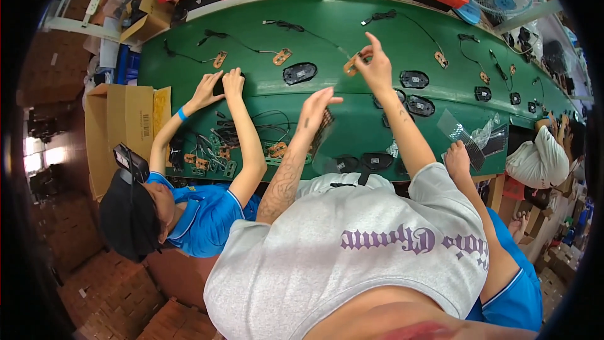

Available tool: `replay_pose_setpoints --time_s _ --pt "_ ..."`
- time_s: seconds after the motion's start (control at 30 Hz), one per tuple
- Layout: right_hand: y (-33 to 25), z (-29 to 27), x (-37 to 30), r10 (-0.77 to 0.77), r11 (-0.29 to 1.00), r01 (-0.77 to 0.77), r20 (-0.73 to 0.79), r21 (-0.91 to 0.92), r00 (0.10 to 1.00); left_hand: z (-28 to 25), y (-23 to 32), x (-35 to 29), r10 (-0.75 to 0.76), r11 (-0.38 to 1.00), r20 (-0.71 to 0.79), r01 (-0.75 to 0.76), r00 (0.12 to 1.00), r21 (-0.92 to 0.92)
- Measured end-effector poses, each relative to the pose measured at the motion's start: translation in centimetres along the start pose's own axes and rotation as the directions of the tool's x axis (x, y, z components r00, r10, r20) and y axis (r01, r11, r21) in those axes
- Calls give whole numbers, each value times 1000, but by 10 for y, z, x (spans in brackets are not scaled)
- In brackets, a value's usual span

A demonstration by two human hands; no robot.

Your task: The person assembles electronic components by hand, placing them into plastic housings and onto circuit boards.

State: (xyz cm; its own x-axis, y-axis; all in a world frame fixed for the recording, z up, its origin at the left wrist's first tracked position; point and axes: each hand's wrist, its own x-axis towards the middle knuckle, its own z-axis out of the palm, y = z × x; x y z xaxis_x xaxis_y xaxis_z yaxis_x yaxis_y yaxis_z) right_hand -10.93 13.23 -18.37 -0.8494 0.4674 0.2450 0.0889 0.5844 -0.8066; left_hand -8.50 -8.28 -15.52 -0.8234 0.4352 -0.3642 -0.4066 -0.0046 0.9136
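Note:
My right hand (375, 68) pinches a small orange circuit board (350, 66) between thumb and fingertips, above the green bench (251, 91). A thin black cable (308, 29) runs from the board to a bundle further back. My left hand (318, 108) is held over the near part of the bench, its fingers stretched out. Beside its wrist is a dark patterned sheet (325, 124), partly hidden; whether the hand touches it I cannot tell. Left of the held board lies a black mouse base shell (299, 73). More shells (414, 79) lie to its right, some hidden by my right arm.
At my left a person in a blue shirt (204, 214) works with both hands on the bench. Circuit boards with cables (282, 56) lie along the back. Loose boards (223, 151) are heaped near that person. Another person's hand (457, 156) rests by patterned sheets (478, 141) at my right.

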Motion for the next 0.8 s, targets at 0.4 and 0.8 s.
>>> replay_pose_setpoints --time_s 0.4,0.8 --pt "-61 -32 -66 -149 972 158 -68 172 987 25 -6 7 158 985 154 -145 975 -92" --pt "-60 -82 -117 452 492 -181 -72 851 889 21 -9 -8 169 978 150 -185 974 99"
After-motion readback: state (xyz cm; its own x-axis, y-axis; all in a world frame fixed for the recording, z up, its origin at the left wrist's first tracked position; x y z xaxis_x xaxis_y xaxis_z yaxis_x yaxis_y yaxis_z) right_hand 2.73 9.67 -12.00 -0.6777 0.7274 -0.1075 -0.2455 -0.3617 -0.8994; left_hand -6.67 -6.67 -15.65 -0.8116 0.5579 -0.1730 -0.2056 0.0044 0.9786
